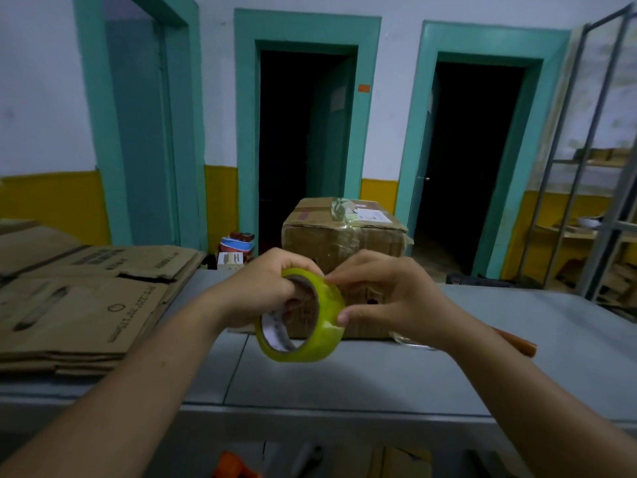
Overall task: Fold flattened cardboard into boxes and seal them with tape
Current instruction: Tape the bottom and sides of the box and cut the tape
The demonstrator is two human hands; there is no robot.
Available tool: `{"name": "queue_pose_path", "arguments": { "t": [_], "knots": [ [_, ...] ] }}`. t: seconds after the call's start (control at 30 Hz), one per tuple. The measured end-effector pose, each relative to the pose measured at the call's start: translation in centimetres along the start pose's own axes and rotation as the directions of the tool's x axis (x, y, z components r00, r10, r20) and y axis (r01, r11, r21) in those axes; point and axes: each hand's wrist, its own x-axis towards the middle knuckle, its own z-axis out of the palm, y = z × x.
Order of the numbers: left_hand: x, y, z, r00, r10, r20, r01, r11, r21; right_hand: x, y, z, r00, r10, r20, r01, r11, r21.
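Ok so from my end I'm seeing both hands up in front of the camera, holding the tape roll (322,327) above the grey bench (344,384), not resting on it. The left hand (262,288) is gripping the roll with its fingers hooked through the cardboard core. The right hand (389,298) is pinching the yellow-green outer face, one fingertip pressing near the top edge and the thumb pressing lower down the side. I can't tell whether any tape end is actually lifting, it's too small to make out. Right behind the hands a taped-up cardboard box (341,236) is sitting on the bench, with a white label and crinkly tape across its top. Off to the left a stack of flattened cardboard (76,312) is lying on the bench, printed side up, well apart from the roll. An orange-brown handle (517,341) is poking out from behind the right wrist, and I can't tell what it belongs to. Metal shelving (586,201) is standing at the far right, and teal-framed doorways (306,132) are showing in the back wall.
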Motion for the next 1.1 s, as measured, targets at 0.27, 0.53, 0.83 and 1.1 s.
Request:
{"name": "queue_pose_path", "arguments": {
  "t": [0.27,0.53,0.83,1.1],
  "knots": [
    [0.4,-0.6,0.4,1.000,0.003,0.026,-0.004,0.999,0.046,-1.0,0.3,0.7,0.989,-0.086,-0.122,0.086,0.996,-0.005],
    [0.1,-1.5,0.7,0.977,0.073,0.199,-0.090,0.993,0.081,-1.6,0.3,1.9,0.994,-0.014,-0.105,-0.006,0.982,-0.191],
    [0.4,-3.2,0.8,0.946,-0.005,0.324,-0.039,0.991,0.130,-0.7,2.3,0.3,0.988,0.144,-0.048,-0.144,0.990,0.011],
    [0.0,-5.0,-1.0,0.991,0.054,0.121,-0.071,0.987,0.146,2.4,1.3,0.3,0.972,0.233,0.007,-0.227,0.942,0.248]
  ]
}}
